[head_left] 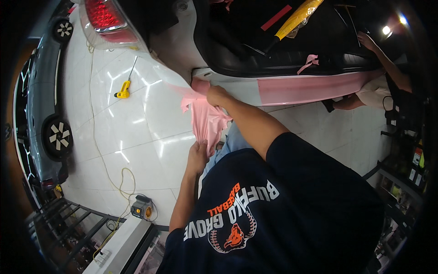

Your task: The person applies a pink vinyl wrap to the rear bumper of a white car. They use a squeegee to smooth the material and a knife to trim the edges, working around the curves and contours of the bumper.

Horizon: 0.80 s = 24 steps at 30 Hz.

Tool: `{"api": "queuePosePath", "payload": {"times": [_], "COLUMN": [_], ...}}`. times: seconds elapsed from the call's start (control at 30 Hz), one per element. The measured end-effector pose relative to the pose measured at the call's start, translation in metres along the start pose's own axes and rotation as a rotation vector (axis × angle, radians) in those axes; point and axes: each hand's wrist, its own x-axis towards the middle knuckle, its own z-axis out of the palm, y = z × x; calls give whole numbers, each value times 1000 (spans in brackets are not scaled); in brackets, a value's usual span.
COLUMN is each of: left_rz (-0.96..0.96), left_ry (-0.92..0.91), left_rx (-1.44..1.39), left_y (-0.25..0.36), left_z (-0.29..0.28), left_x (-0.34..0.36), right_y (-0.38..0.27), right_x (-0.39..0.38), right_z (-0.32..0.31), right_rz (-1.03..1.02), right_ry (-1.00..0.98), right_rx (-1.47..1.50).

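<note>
While gathered, pink film (206,119) between left hand (198,155), right hand (217,95)

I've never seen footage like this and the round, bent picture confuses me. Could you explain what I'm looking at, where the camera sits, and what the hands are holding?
There is no machine here: a person works with two bare hands. The single picture comes from a wide-angle camera worn on that person's head, looking down, which is why straight edges curve near the rim. The dark shirt at the bottom is the wearer's own.

The left hand grips the bunched lower end of a pink film sheet. The right hand presses or holds the film's top against the white car's rear bumper. A pink strip already lies along the bumper.

On the glossy white floor lie a yellow hand tool with its cord and a small orange-and-grey device. Another person's arm reaches in at the upper right, and a grey car stands at the left.
</note>
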Motion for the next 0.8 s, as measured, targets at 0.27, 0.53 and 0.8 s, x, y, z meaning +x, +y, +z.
{"api": "queuePosePath", "payload": {"times": [0.27,0.53,0.8], "left_rz": [-23,-78,-114], "left_ry": [-24,-36,-136], "left_rx": [-20,-9,59], "left_y": [4,4,7], "left_z": [-26,-68,-88], "left_x": [-12,-28,-16], "right_y": [13,-19,7], "right_x": [-9,-44,13], "right_z": [50,56,5], "right_rz": [-7,-117,189], "right_ry": [580,677,389], "right_rx": [344,379,809]}}
